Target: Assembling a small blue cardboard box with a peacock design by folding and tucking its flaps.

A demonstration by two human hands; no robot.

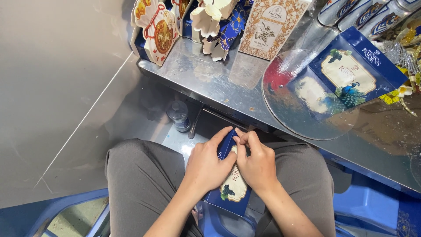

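A flat dark blue carton with a cream oval label and a grape picture rests over my lap, between my knees. My left hand clasps its left side, fingers curled over the top edge. On the right, my right hand pinches the upper flap with fingertips touching the left hand's fingers. Both hands hide the top half of the carton.
A steel table lies ahead with a round clear plate, a matching blue box, a cream and gold box and folded decorated cartons. A plastic bottle stands under the table. Blue stools are beside my legs.
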